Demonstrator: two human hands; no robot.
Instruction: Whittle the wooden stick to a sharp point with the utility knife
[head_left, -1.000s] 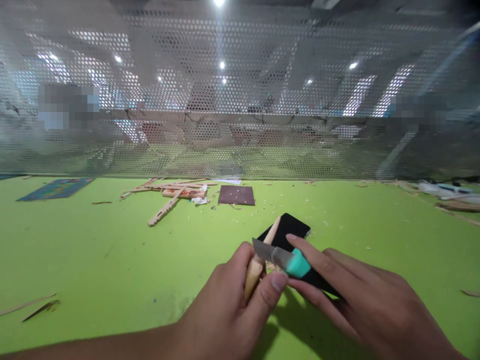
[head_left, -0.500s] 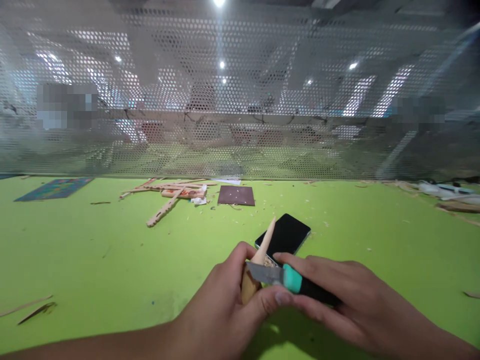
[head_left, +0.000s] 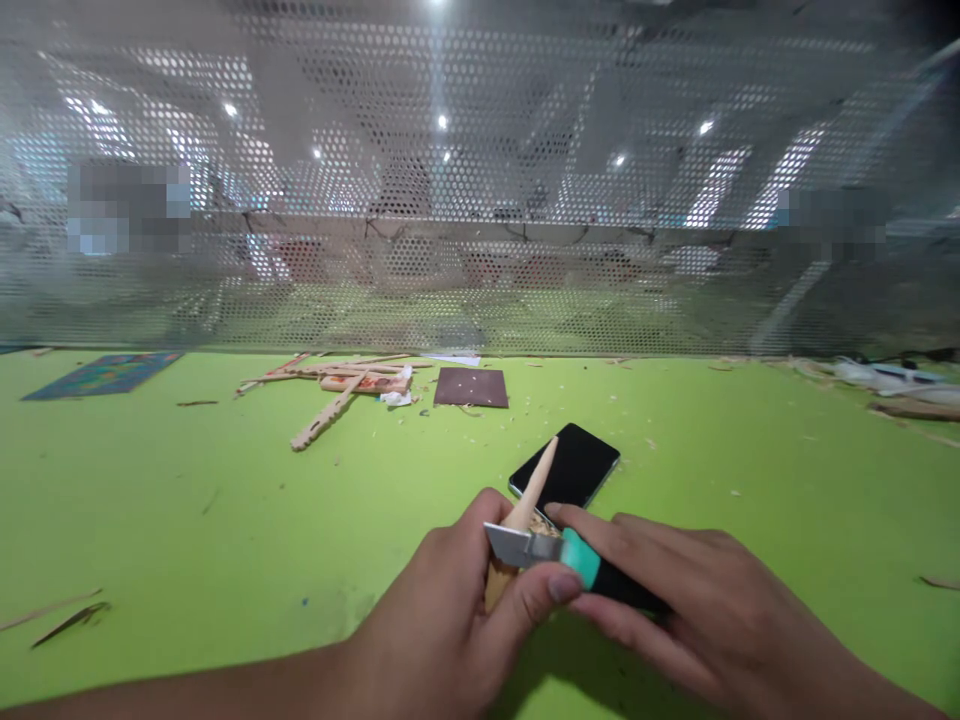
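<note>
My left hand [head_left: 457, 615] is closed round a pointed wooden stick [head_left: 534, 488] whose tip rises toward the far side. My right hand [head_left: 697, 600] grips a knife [head_left: 555, 552] with a teal and black handle. Its short metal blade lies across the stick just above my left fingers, and my left thumb presses against the blade's back near the handle. Small shavings sit where blade meets wood. A black phone [head_left: 571, 470] lies flat on the green table [head_left: 225, 510] right behind the stick.
Several wooden strips [head_left: 330, 395] and scraps lie at the back, beside a brown sandpaper square [head_left: 472, 388]. A colourful card [head_left: 101, 373] is far left. Long shavings [head_left: 64, 618] lie near left. A perforated metal screen [head_left: 480, 200] closes the far edge. Clutter [head_left: 892, 385] sits far right.
The knife blade moved down the stick from near its tip to close above my left fingers, and the right hand drew back toward me. The stick's tip now stands clear.
</note>
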